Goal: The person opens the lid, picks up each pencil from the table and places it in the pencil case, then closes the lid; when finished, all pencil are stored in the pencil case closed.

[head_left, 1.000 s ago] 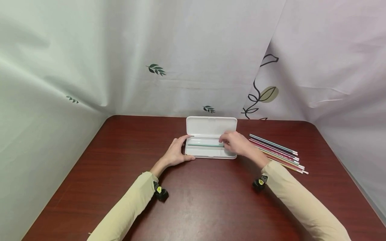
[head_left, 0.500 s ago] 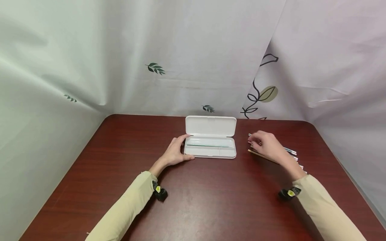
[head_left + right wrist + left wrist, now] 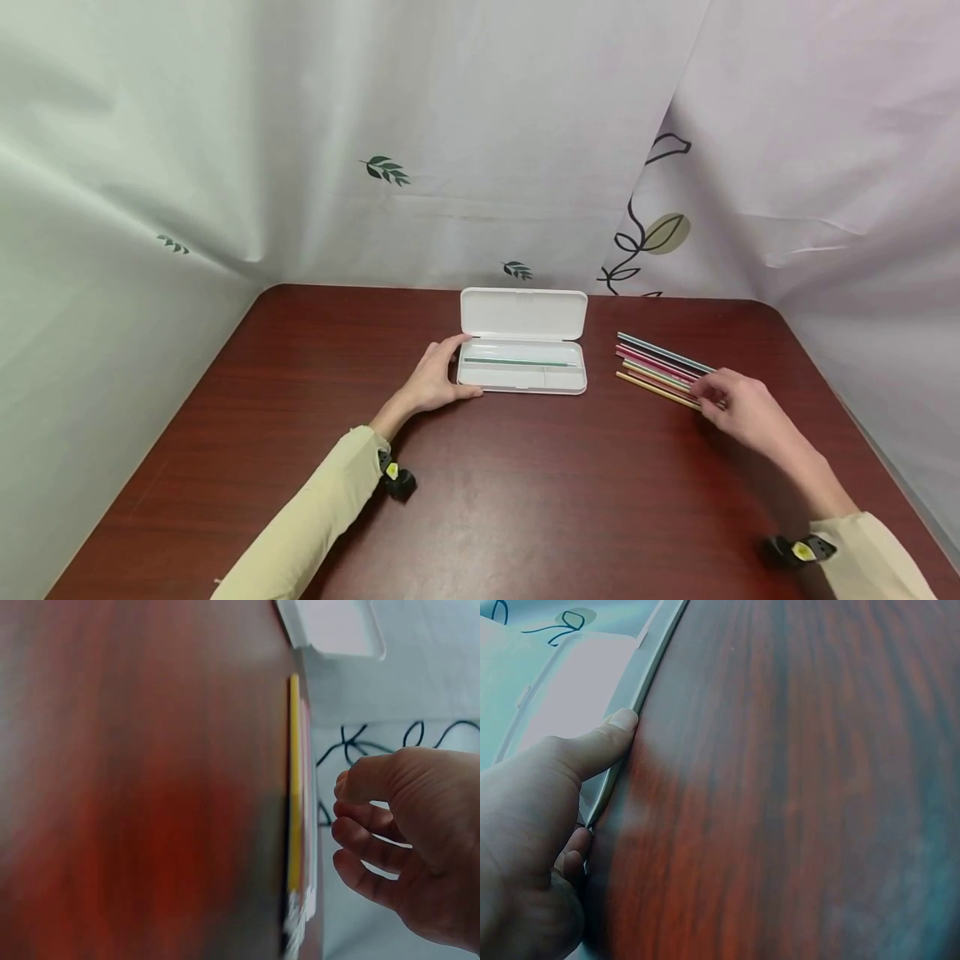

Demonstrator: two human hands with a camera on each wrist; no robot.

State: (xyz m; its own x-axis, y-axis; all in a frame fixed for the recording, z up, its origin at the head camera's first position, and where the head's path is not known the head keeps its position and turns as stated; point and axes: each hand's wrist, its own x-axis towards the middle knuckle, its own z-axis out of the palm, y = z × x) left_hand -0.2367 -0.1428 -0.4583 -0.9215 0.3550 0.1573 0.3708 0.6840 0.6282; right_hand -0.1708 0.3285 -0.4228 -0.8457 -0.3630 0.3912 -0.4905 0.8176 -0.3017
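A white pencil case (image 3: 521, 379) stands with its lid (image 3: 523, 313) raised, and a green pencil (image 3: 517, 362) lies in its long back compartment. My left hand (image 3: 429, 379) holds the case by its left end, thumb at the front edge and fingers towards the back corner. In the left wrist view the thumb (image 3: 604, 746) presses on the case's rim. Several pencils (image 3: 652, 372) lie side by side to the right of the case. Over their eraser ends is my right hand (image 3: 742, 408), fingers loosely bent with nothing between them; in the right wrist view it is apart from the yellow pencil (image 3: 295, 787).
The dark red wooden table (image 3: 555, 500) carries the case and the pencils. A pale curtain (image 3: 480, 150) with leaf prints hangs behind the table's back edge and along both sides.
My right hand has left the case, where the green pencil now lies free, and has moved right across the loose pencils to their eraser ends. The left hand stays at the case.
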